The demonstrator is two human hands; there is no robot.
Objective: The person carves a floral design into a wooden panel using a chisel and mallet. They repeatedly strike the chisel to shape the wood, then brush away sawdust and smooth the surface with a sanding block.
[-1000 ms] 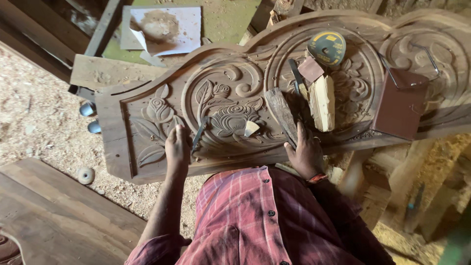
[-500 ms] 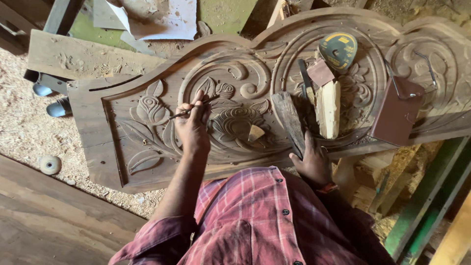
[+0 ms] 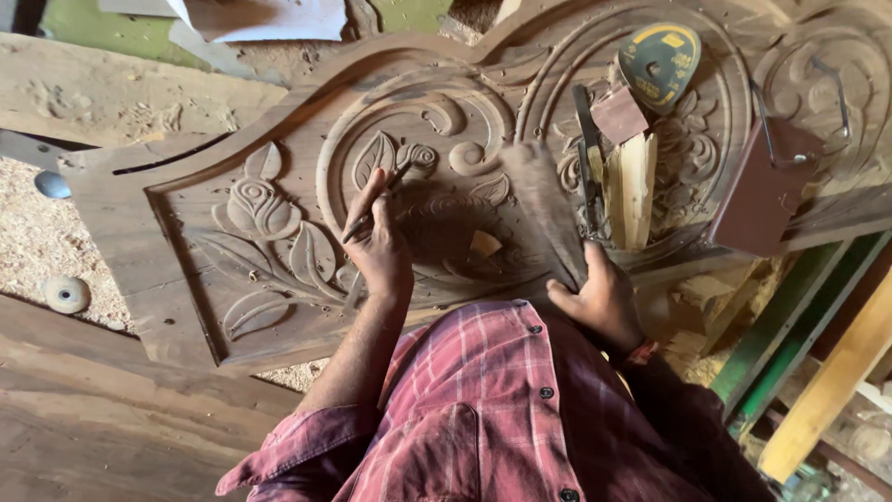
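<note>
A large carved wooden panel (image 3: 279, 307) with roses, leaves and scrolls lies in front of me. My left hand (image 3: 381, 246) rests on the carving near a leaf and pinches a thin chisel (image 3: 358, 223) that slants down to the left. My right hand (image 3: 604, 302) is at the panel's near edge and grips a flat wooden mallet (image 3: 544, 209), which is blurred over the centre motif. A small pale wood chip (image 3: 483, 244) lies between the hands. My red plaid shirt fills the bottom of the view.
On the panel's right lie a yellow-and-dark sanding disc (image 3: 660, 60), a brown sandpaper scrap (image 3: 618, 116), a pale wood block (image 3: 634, 186), a dark tool (image 3: 585, 158) and a brown sheet (image 3: 762, 195). Sawdust and a round disc (image 3: 65, 293) are at left, a green beam (image 3: 790, 321) at right.
My left hand picked up the chisel and moved up the carving toward the leaf. My right hand took hold of the wooden mallet, which is now blurred with motion.
</note>
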